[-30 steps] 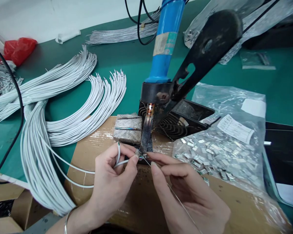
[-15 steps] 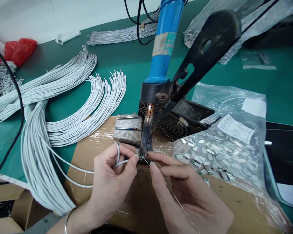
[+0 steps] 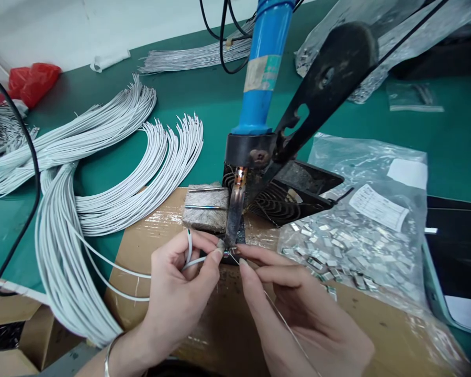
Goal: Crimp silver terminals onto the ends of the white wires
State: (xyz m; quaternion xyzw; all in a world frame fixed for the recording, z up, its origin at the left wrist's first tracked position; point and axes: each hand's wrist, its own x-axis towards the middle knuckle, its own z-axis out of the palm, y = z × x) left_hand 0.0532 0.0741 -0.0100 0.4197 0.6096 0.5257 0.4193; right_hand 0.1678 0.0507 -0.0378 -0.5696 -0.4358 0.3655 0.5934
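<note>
two hands work close together over a small dark pad (image 3: 235,256) at the foot of a blue-handled iron (image 3: 265,68). the left hand (image 3: 178,293) has its fingers curled in, thumb and forefinger pressed shut on a white wire (image 3: 196,262), which bends up into a short loop beside the fingers and trails back towards the bundles. the right hand (image 3: 302,314) is nearly closed too, thumb and forefinger pinched on a thin wire (image 3: 286,324) that runs from under the palm up to a tiny metal clip (image 3: 233,254). the clip lies on the pad between both sets of fingertips, just below the iron's metal blade (image 3: 234,214), and the end of the white wire meets it there. the blade looks to be almost touching the clip, though the fingers hide the exact contact.

the pad sits on a cardboard box (image 3: 149,283) wrapped in clear tape. beside it is a grey block (image 3: 206,208) with two metal pins on top. a black lever (image 3: 329,86) rises from the iron's collar, with a fan guard (image 3: 275,203) behind. to the right, a clear bag (image 3: 349,157) holds many metal clips and a white label (image 3: 379,207). white wire bundles (image 3: 113,178) curve across the green mat (image 3: 220,97) to the left, near a red bag (image 3: 33,84). a bracelet (image 3: 109,358) circles the left wrist.
</note>
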